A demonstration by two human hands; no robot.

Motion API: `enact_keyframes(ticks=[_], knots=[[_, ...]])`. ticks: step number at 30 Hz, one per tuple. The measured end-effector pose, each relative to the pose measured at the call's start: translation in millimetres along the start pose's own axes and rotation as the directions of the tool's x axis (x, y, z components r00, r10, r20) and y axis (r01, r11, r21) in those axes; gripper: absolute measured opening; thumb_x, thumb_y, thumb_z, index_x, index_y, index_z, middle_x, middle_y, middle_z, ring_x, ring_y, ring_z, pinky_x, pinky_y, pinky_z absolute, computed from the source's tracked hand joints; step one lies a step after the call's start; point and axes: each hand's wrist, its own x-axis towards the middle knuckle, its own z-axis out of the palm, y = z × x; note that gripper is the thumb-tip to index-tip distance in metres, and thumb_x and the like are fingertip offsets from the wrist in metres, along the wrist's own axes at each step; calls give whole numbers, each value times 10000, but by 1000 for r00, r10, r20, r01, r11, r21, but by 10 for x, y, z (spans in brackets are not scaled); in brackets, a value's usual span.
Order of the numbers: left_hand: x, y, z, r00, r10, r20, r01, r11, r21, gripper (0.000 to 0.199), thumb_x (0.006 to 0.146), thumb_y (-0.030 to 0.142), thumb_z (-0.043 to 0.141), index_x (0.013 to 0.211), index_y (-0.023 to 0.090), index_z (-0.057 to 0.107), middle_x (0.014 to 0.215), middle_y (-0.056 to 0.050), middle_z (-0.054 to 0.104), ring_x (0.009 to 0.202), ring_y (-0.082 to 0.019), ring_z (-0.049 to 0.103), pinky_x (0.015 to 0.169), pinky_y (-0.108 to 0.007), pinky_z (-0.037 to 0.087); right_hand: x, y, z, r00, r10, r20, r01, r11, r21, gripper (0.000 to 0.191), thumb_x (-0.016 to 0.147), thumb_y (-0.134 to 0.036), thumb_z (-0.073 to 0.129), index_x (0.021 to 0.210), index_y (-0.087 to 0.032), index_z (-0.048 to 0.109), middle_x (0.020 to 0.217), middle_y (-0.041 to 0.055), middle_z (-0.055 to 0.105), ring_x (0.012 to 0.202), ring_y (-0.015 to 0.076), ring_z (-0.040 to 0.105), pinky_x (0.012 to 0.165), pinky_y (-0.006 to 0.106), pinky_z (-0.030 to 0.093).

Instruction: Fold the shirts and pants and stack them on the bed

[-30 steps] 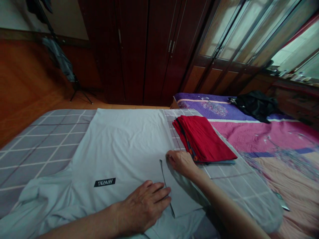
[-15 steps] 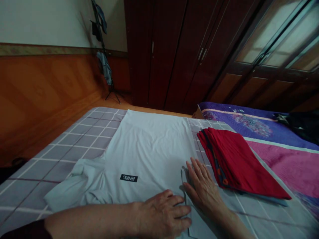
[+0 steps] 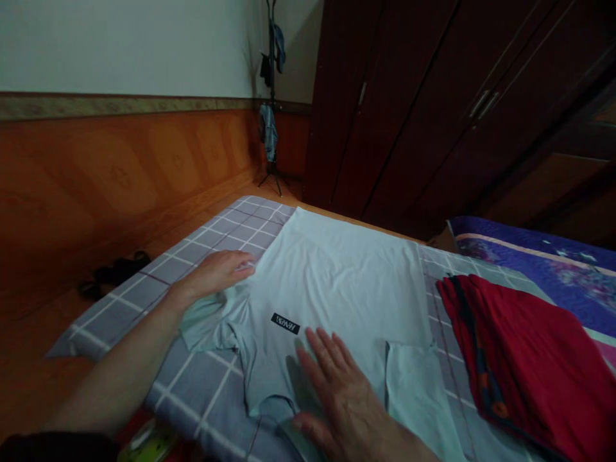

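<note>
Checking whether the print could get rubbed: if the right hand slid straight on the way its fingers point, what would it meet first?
Probably the small black rectangular label on the pale blue T-shirt, just ahead of the bare right hand, though the line may only clip the label's edge.

A bed under a grey checked sheet [image 3: 206,391].
A pale T-shirt [image 3: 346,276] lay spread flat on the sheet, a folded red cloth [image 3: 524,346] just beside it, and a purple floral quilt [image 3: 568,269] lay further right.
</note>
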Motion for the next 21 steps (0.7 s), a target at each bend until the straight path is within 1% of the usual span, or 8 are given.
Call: enact_keyframes(ticks=[3,6,9,10,12,16,18,21], knots=[[-225,-426,78,976,-216,9,217,975,-41,443,830,550,465,1011,188,644,878,-52,696,816,-230,633,690,-275,417,371,-355,51,980,-169,107,153,978,143,703,846,-619,489,1308,-90,469,1402,217,425,1256,357,417,972,499,423],[-387,-583,198,946,-325,3,324,943,-74,466,746,615,522,933,203,631,759,-14,653,705,-206,597,619,-261,383,696,-590,160,980,-153,124,139,984,115,613,771,-543,613,1157,-71,546,1187,214,566,1007,340,546,780,474,512],[-421,-614,287,946,-324,-20,319,938,-134,402,698,582,572,809,198,608,707,2,606,661,-190,553,599,-261,366,911,-667,240,982,-90,168,88,996,17,325,740,-270,638,994,-70,594,924,160,606,824,294,565,622,405,515],[-414,-618,304,953,-303,-26,295,941,-166,364,699,553,575,761,195,592,697,5,591,661,-186,542,599,-261,365,952,-668,246,978,-85,191,86,996,5,234,727,-194,616,932,-81,605,869,143,603,781,277,566,587,377,504],[-389,-623,324,960,-273,-53,252,933,-256,311,725,502,553,711,191,553,681,14,555,664,-176,520,599,-258,367,991,-658,225,970,-93,226,89,996,28,158,692,-121,593,849,-109,606,835,120,600,733,249,570,537,328,472],[-349,-617,346,933,-328,-146,227,854,-468,289,783,473,498,769,184,502,693,30,509,667,-151,495,601,-245,388,964,-663,151,960,-133,247,85,977,194,195,650,-149,628,844,-157,609,857,66,613,719,200,587,504,258,414],[-350,-615,359,925,-361,-122,242,803,-545,303,774,477,517,835,180,502,716,27,528,669,-150,507,595,-242,402,932,-674,158,940,-201,274,130,958,256,172,679,-199,647,846,-173,620,846,45,625,694,177,590,483,237,385],[-394,-647,357,929,-370,-23,282,745,-604,423,732,494,585,996,172,506,810,-5,591,727,-177,557,618,-261,435,888,-668,194,883,-348,314,245,914,325,94,752,-272,653,797,-191,635,768,12,640,646,149,587,452,210,348]])
